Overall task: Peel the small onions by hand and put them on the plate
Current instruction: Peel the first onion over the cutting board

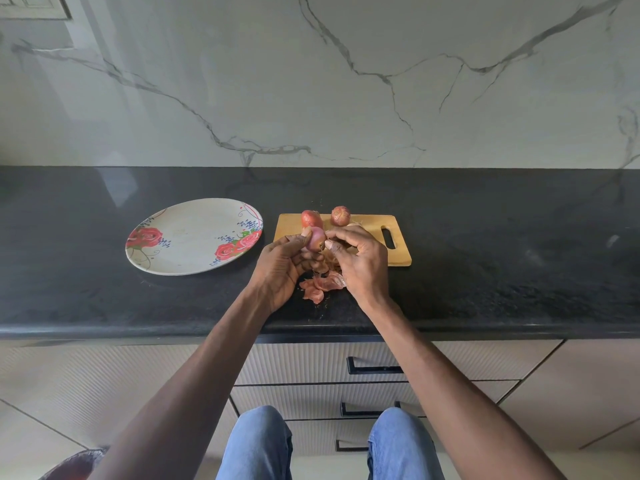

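Here, at a dark worktop [104, 299], a person peels a small onion [316, 239] by hand, holding it up between both hands just above the near edge of a wooden cutting board [374, 233]. The left hand [282, 268] cradles the bulb, fingers curled under and thumb on top, seemingly to keep it from turning; the right hand [360, 261] closes its own grip at the onion's root end, fingertips pinching what looks like a strip of skin to tear it away. The bulb already shows pale, glossy flesh, so the peeling appears well along. Loose skins [320, 285] lie on the worktop directly below the two hands, probably dropped there to keep the board free. Two unpeeled onions [325, 217] sit just beyond the hands on the board's far edge, within easy reach for the next turn. The flowered plate [194, 237] waits to the left of the left hand, apart from the board, nothing on it yet; the path across to it looks open. The worktop's front edge runs close behind the wrists, so falling scraps could slip over it toward the person's knees [329, 441].
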